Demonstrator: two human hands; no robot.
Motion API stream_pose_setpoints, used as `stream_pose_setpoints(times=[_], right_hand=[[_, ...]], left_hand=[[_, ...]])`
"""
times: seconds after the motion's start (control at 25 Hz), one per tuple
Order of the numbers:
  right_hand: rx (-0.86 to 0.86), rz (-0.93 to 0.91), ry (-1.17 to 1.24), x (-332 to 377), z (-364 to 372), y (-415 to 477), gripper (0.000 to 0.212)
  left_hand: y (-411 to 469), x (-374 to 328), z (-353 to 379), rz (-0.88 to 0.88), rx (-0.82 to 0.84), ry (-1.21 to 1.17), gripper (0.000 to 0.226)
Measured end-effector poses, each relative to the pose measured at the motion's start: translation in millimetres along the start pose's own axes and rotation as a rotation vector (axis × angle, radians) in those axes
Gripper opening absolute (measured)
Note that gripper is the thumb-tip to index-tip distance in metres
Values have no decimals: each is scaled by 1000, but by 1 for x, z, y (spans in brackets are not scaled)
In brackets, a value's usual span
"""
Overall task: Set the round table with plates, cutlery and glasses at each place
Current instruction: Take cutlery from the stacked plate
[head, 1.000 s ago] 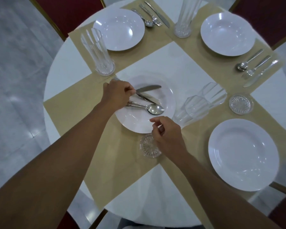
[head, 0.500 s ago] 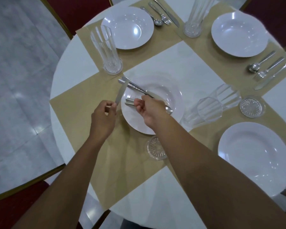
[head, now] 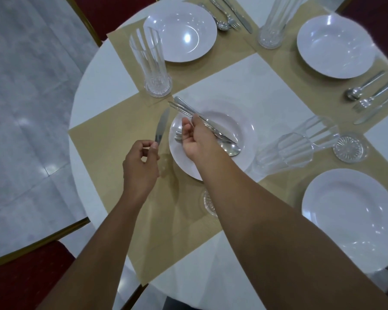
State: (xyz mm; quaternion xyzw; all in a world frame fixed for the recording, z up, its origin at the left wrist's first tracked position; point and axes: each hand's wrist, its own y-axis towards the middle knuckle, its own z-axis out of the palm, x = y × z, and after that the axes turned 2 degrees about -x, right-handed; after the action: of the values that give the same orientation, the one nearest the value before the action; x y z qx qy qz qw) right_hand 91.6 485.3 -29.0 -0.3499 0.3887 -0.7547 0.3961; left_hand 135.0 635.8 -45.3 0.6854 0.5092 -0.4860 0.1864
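My left hand pinches the handle of a knife, blade pointing away, above the tan placemat left of the middle white plate. My right hand reaches over that plate and holds a knife and fork by their middles, handles sticking out past the plate's far left rim. A spoon and more cutlery lie in the plate under my right hand. Two tall glasses lie on their sides to the right of the plate.
Set places at the back left and back right each have a plate, cutlery and an upright glass. A bare plate sits at the near right. Glass coasters lie nearby. Red chairs ring the round table.
My left hand lifted a knife out of the middle plate and carried it left over the placemat. My right hand moved into the plate and picked up a knife and fork.
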Motion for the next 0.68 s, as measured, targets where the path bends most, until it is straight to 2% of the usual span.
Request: stream_pose_setpoints(times=[0.12, 0.28, 0.32, 0.44, 0.56, 0.68], right_hand=[[7, 8, -40, 1, -2, -6, 8], [10, 16, -128, 3, -12, -16, 16], [2, 14, -165, 3, -16, -18, 19], [11, 1, -277, 10, -26, -27, 9], [35, 11, -418, 15, -39, -39, 16], [75, 42, -524, 19, -58, -53, 14]], left_hand=[[-2, -4, 3, -14, -4, -3, 11], [-9, -14, 6, -33, -5, -24, 12], [-12, -17, 7, -36, -4, -24, 13], [-21, -28, 9, -36, -6, -10, 15], [-33, -38, 13, -49, -3, -12, 18], [-50, -46, 17, -68, 5, -29, 19]])
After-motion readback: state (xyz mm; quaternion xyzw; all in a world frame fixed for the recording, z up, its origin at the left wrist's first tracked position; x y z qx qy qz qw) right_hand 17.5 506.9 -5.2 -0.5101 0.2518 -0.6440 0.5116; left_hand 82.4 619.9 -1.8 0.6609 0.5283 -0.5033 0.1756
